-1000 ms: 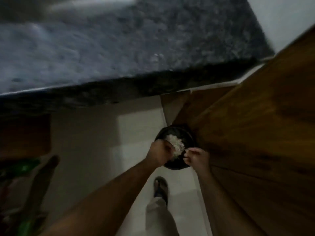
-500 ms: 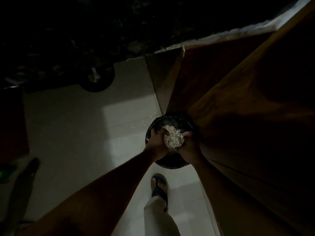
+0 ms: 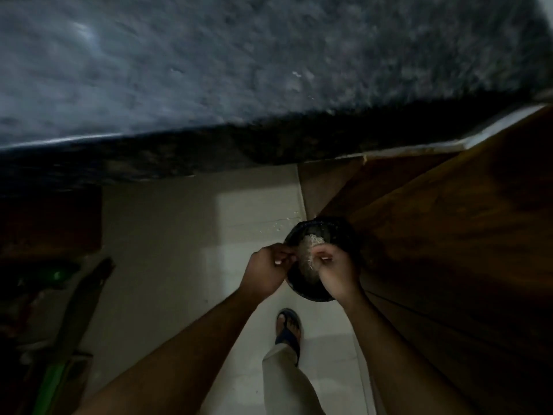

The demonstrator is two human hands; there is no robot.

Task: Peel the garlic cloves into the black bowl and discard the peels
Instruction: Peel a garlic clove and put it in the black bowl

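Both hands now drawn slightly apart over the black bin [image 3: 338,232], left hand [image 3: 269,269] and right hand [image 3: 335,272] curled, pinching pale garlic peels [image 3: 308,247] above its opening, sandalled foot [image 3: 288,326] below, dark tabletop [image 3: 209,70] beyond

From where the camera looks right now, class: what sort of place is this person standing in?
Probably a home kitchen: a dark speckled stone countertop above a pale tiled floor, a wooden cabinet door alongside, and a black bin holding pale peels.
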